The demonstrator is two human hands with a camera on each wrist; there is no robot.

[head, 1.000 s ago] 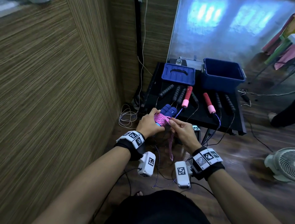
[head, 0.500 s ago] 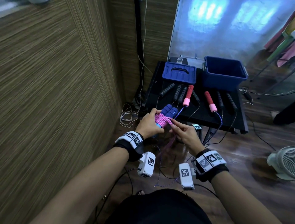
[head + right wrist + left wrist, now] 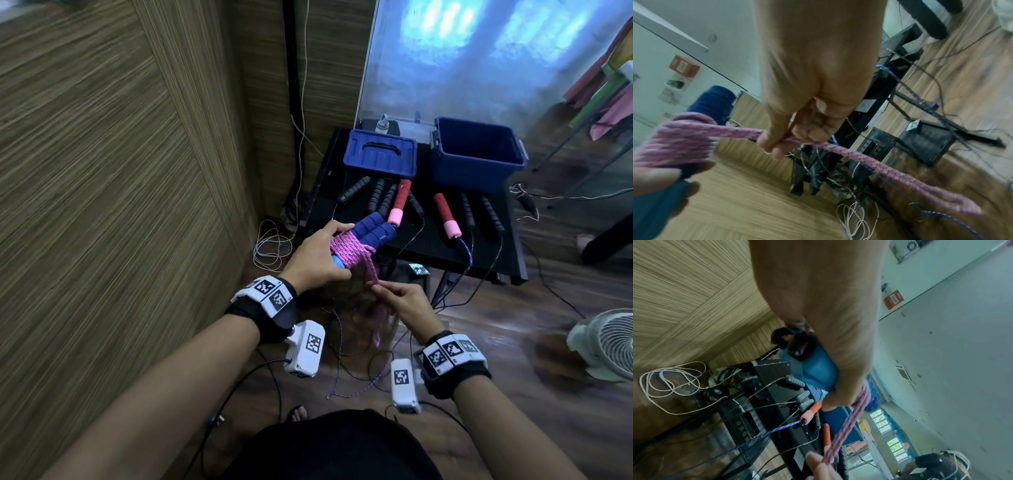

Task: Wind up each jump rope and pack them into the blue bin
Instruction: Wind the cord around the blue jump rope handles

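Observation:
My left hand [image 3: 317, 255] grips a pair of blue foam handles [image 3: 371, 233] with pink rope [image 3: 347, 248] wound round them, held above the floor in front of the black table [image 3: 442, 250]. My right hand [image 3: 394, 296] pinches the doubled loose end of the pink rope [image 3: 838, 150] below the bundle and holds it taut. The blue handles [image 3: 818, 373] show under my left palm in the left wrist view. The open blue bin [image 3: 476, 154] stands at the table's back right. A red-and-pink-handled rope [image 3: 447, 217] and several black-handled ropes [image 3: 376, 197] lie on the table.
The bin's blue lid [image 3: 380, 154] lies at the table's back left. A wood-panel wall [image 3: 120, 171] runs close on the left. White cable coils [image 3: 270, 245] and dark cords lie on the floor. A white fan [image 3: 604, 342] stands at the right.
My right hand has moved down and back from the bundle, pulling the loose pink rope end out below it. My left hand keeps holding the wound handles in about the same place.

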